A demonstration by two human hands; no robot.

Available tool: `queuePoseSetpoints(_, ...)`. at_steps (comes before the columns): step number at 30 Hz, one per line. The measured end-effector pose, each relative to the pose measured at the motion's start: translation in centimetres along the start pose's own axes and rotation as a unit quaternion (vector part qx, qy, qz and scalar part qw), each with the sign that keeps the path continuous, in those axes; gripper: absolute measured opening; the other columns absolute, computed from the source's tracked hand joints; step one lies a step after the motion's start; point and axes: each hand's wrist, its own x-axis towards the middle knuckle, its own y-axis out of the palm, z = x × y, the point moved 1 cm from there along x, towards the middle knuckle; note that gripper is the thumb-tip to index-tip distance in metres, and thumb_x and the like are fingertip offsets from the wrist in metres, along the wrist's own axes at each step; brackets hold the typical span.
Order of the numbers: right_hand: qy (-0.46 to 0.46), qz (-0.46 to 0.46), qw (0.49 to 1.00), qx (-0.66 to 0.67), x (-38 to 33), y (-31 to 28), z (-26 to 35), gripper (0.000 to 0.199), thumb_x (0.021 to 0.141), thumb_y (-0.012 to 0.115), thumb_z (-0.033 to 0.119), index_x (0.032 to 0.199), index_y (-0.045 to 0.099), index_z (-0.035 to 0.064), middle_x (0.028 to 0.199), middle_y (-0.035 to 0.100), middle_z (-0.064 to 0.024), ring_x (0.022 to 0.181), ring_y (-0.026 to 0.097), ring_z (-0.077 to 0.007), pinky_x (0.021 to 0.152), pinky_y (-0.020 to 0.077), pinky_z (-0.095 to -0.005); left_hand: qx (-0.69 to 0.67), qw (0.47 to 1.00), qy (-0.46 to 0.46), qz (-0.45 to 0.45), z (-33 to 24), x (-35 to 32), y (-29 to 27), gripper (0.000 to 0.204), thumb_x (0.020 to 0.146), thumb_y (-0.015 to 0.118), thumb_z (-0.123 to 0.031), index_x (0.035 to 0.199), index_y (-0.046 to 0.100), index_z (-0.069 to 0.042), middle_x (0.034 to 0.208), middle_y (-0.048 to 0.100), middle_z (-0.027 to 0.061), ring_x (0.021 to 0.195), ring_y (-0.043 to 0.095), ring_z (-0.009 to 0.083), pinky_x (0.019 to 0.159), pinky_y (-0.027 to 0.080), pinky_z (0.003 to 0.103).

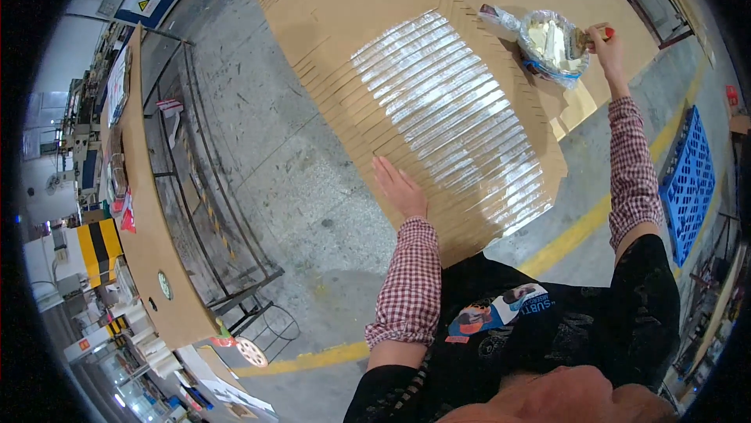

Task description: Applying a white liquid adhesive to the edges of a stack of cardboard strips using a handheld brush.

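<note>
Reaching far across the worktop (328, 1), the right hand (606, 40) is gripping a red-handled brush (593, 34), its fingers closed around the handle while the bristle end is dipping into the foil-lined bowl (554, 46) of pale paste. Paste could be dripping onto dry cardboard on the way back, I think, because the bowl is sitting well apart from the glossy fanned sheets (450, 122). The left hand (400, 188) is pressing flat, fingers spread wide, on the stack's near edge; if it is lifting, the sheets may be sliding

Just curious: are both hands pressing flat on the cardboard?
No. Only the left hand lies on the cardboard; the right hand holds a brush at the bowl.
</note>
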Motion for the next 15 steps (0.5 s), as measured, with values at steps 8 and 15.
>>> queuePoseSetpoints(8,-0.053,-0.008,0.998,-0.014,0.7,2.2,-3.2,0.026,0.08,0.057,0.023,0.09,0.057,-0.0015,0.07,0.061,-0.0094,0.056,0.06,-0.0138,0.051,0.0488,-0.0238,0.013,1.0,-0.017,0.004,0.2,0.1,0.3,0.049,0.088,0.031,-0.016,0.132,0.021,0.003,0.138,0.019,0.0187,0.128,0.018,0.032,0.105,0.014,0.041)
queuePoseSetpoints(15,0.005,-0.023,0.99,0.137,1.6,0.5,-2.8,0.023,0.081,0.056,0.02,0.084,0.06,-0.003,0.07,0.061,-0.0091,0.054,0.06,-0.0147,0.049,0.0483,-0.0225,0.003,1.0,-0.016,-0.003,0.3,0.6,0.8,0.049,0.088,0.032,-0.016,0.131,0.022,0.003,0.138,0.021,0.019,0.128,0.018,0.0304,0.105,0.014,0.041)
